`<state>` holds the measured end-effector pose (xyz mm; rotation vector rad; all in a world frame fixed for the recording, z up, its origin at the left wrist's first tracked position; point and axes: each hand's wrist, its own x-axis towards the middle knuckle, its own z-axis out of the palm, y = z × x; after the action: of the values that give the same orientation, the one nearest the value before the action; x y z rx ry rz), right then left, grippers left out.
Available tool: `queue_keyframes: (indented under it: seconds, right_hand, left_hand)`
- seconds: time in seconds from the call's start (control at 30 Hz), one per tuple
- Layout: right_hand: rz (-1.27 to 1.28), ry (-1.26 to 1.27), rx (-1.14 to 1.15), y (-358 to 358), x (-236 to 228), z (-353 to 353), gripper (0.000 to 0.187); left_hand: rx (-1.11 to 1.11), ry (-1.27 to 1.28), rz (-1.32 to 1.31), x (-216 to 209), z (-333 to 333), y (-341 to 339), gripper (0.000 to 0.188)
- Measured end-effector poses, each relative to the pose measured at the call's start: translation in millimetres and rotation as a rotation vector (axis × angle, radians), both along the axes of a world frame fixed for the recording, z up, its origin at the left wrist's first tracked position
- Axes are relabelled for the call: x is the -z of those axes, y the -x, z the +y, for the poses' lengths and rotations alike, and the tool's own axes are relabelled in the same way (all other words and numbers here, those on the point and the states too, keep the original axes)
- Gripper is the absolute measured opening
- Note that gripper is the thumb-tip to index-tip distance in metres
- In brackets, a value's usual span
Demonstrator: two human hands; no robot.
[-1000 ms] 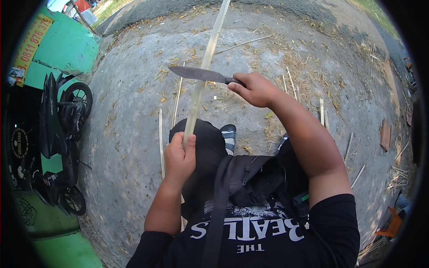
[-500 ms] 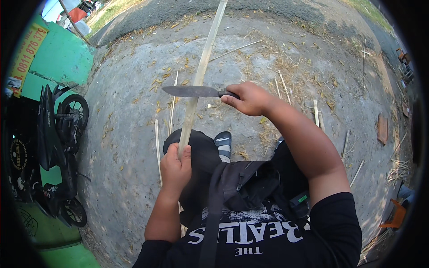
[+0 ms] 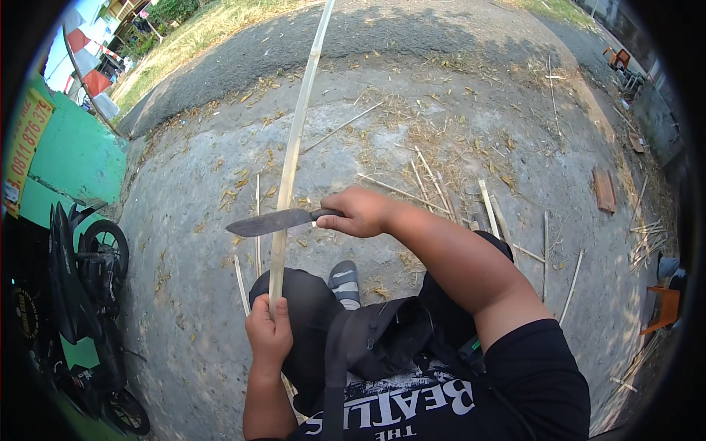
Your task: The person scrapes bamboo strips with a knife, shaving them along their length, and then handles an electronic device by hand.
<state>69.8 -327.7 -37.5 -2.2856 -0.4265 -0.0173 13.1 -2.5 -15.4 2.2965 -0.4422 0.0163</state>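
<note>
A long pale bamboo strip (image 3: 294, 147) runs from my lap up and away over the ground. My left hand (image 3: 268, 334) grips its near end above my left knee. My right hand (image 3: 360, 212) holds a large knife (image 3: 271, 221) by the handle. The dark blade points left and lies across the strip, touching it a short way above my left hand.
Split bamboo strips (image 3: 423, 180) and dry shavings litter the concrete ground (image 3: 456, 110). A parked motorcycle (image 3: 92, 294) stands at the left beside a green wall (image 3: 70, 158). A brick (image 3: 604, 189) lies at the right, an orange stool (image 3: 665, 309) at the far right.
The knife blade has slid down the strip toward my left hand. My left hand has kept its grip on the strip's near end.
</note>
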Motion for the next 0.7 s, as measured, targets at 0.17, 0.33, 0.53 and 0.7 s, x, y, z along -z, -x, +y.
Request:
queue_keyframes:
  seconds: [0.17,0.33,0.53,0.7]
  right_hand:
    - [0.135,0.010,0.056,0,-9,-9,0.058]
    - [0.115,0.207,-0.059,15,-27,15,0.058]
    - [0.167,0.039,0.103,5,-15,-21,0.056]
    - [0.112,0.137,-0.016,11,-20,8,0.056]
  left_hand:
    - [-0.034,-0.033,-0.020,-6,-4,2,0.031]
    - [-0.016,-0.028,-0.041,-2,-3,1,0.031]
    - [-0.024,-0.023,-0.057,-1,-5,0,0.031]
    - [-0.045,-0.021,-0.068,2,0,2,0.031]
